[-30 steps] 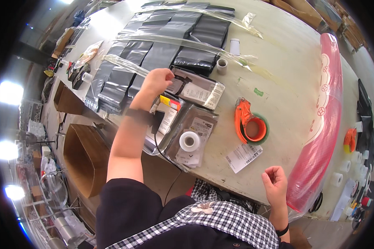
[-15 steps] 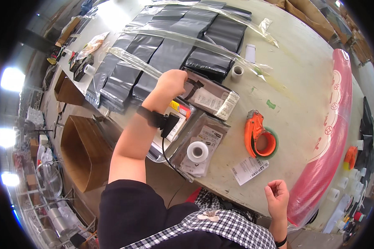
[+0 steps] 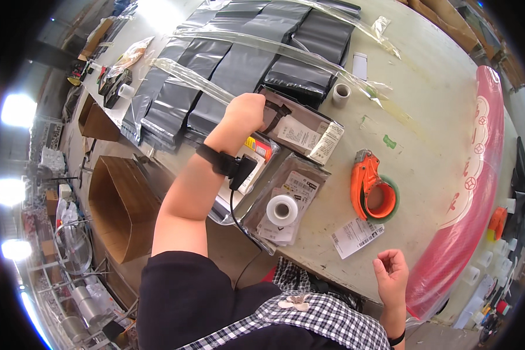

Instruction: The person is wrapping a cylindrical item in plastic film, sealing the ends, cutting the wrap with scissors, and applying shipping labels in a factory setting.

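Note:
My left hand point(image 3: 248, 112) reaches out over the table and grips the near end of a flat clear-wrapped packet point(image 3: 302, 125) holding dark goods and a white label. It lies beside a row of dark grey plastic mailer bags point(image 3: 239, 58). Just below my wrist sit two more clear packets, one with a yellow and red item point(image 3: 258, 153), one with a roll of clear tape point(image 3: 282, 209) resting on it. My right hand point(image 3: 392, 275) hovers at the table's near edge, fingers loosely curled, holding nothing, close to a white paper label point(image 3: 356, 237).
An orange tape dispenser point(image 3: 372, 192) lies right of the packets. A small tape roll point(image 3: 341, 92) stands farther back. A long pink-red plastic roll point(image 3: 469, 186) runs along the right edge of the table point(image 3: 426, 105). An open cardboard box point(image 3: 119, 207) stands on the left floor.
My left hand has stayed on the wrapped packet while my head moved, shifting the view. My right hand has lifted slightly near the table's edge.

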A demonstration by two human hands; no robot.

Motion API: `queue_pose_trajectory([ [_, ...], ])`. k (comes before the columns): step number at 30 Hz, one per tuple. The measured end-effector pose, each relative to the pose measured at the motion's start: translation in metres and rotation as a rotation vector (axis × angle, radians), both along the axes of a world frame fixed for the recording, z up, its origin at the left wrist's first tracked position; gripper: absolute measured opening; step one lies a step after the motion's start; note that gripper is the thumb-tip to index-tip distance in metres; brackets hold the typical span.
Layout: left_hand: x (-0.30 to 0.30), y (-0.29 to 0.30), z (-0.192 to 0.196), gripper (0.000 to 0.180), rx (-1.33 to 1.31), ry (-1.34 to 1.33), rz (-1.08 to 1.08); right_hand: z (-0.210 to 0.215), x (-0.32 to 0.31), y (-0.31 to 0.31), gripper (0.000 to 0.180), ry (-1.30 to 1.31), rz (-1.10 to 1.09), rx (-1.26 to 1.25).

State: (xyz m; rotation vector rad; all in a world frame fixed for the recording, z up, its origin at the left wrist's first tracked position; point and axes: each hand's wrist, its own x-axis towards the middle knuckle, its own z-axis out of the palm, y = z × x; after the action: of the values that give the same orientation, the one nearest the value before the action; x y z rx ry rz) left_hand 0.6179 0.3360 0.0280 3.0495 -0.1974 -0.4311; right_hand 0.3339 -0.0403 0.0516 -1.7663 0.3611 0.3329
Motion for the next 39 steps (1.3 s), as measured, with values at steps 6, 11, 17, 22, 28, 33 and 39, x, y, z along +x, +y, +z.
queue_pose_trajectory([
  [6,0.001,0.002,-0.005,0.016,0.062,-0.017,-0.054,-0.001,0.001,0.001,0.016,0.018,0.029,-0.022],
  [11,-0.011,-0.013,0.003,0.012,0.25,-0.056,-0.145,-0.001,0.0,-0.001,0.016,0.033,0.025,-0.024],
  [17,-0.014,0.0,-0.014,0.007,0.093,-0.313,-0.128,-0.003,0.001,0.002,0.016,0.028,0.022,-0.018],
  [22,-0.027,0.002,0.004,0.006,0.035,-0.402,-0.049,-0.001,0.004,0.005,0.016,0.02,0.032,-0.031],
  [28,-0.084,-0.012,0.057,0.007,-0.284,-0.661,0.021,0.011,0.004,0.004,0.015,0.017,0.054,-0.014],
  [33,-0.152,-0.052,0.054,0.016,-0.631,-0.706,-0.088,0.027,0.009,-0.006,0.016,-0.119,0.317,-0.137],
  [39,-0.231,-0.092,0.049,0.013,-0.844,-0.605,0.057,0.02,0.005,0.005,0.032,-0.168,0.707,-0.557],
])
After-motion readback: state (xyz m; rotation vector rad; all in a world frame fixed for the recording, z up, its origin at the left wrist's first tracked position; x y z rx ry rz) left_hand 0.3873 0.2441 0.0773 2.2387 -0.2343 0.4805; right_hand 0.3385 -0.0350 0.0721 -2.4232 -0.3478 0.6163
